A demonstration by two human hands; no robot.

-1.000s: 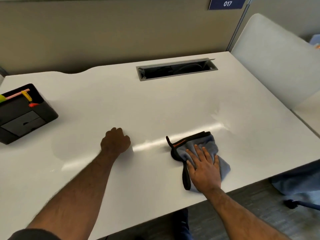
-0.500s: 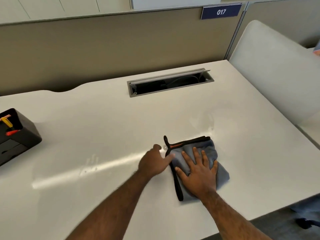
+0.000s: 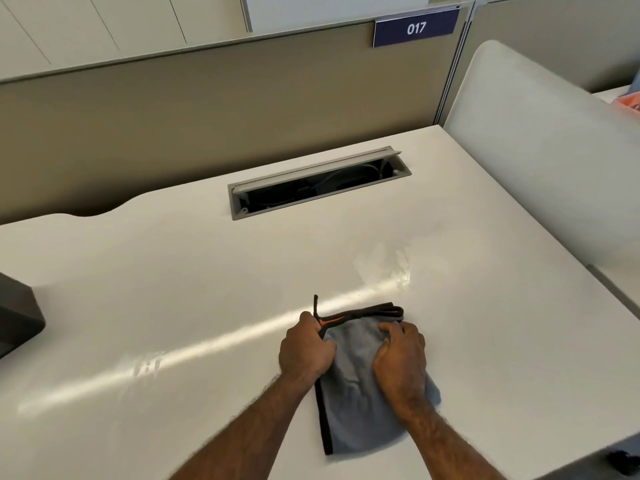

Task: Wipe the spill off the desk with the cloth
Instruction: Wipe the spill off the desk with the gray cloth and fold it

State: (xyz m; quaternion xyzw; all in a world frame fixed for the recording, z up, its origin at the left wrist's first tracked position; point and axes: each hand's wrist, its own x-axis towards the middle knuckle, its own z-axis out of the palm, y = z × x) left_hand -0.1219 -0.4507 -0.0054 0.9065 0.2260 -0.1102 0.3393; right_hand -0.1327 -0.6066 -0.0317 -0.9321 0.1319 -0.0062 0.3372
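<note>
Both hands are on the grey cloth (image 3: 360, 393), which lies flat on the white table (image 3: 173, 271) near its front edge: the left hand (image 3: 306, 351) is curled closed on the cloth's dark-trimmed left edge by the orange tag, and the right hand (image 3: 401, 362) has its fingers bent, gripping the cloth's upper right part. A wet smear (image 3: 384, 268) glistens on the table just beyond the cloth, toward the open cable tray (image 3: 318, 183), and a dark box (image 3: 17, 317) sits at the far left edge
</note>
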